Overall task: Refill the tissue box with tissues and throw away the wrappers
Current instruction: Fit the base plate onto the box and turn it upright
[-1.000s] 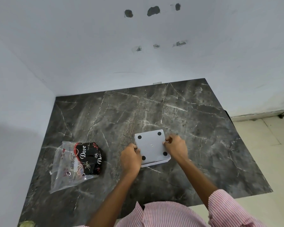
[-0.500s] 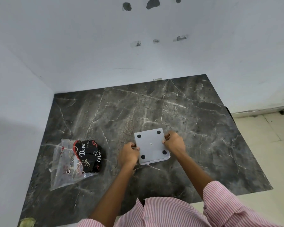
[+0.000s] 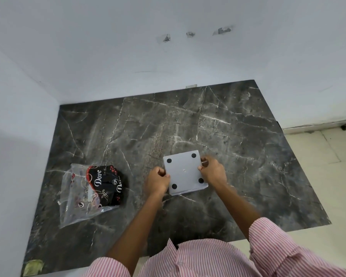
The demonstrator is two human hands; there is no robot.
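Both hands closed on the tissue box (image 3: 185, 172) — left hand (image 3: 158, 180) clamped on its left edge, fingers curled in a fist-like grip, right hand (image 3: 213, 171) clamped on the right edge, thumb on top near the far right corner. Box turned upside down: flat grey underside facing up, four black round feet at its corners, a thin white rim showing along the near edge. Cannot tell whether the box rests on the worktop (image 3: 238, 136) or is lifted just clear of it. Positioned a little right of the worktop's middle, nearer the front edge than the back. Forearms bare, reaching in from the front edge; pink-and-white striped shirt (image 3: 208, 258) with rolled sleeves at the bottom. To the left of the left hand, well apart from the box, a pack of tissues (image 3: 103, 183) — black wrapper with red and white print and the word "Dove", lying inside a loose clear plastic bag (image 3: 74, 196) near the worktop's left edge. Dark marble-patterned surface with pale veins, set into a corner of white walls (image 3: 168, 56). Near the front left corner, a small yellowish scrap (image 3: 32, 267). Beyond the right edge, pale floor tiles (image 3: 328, 152).
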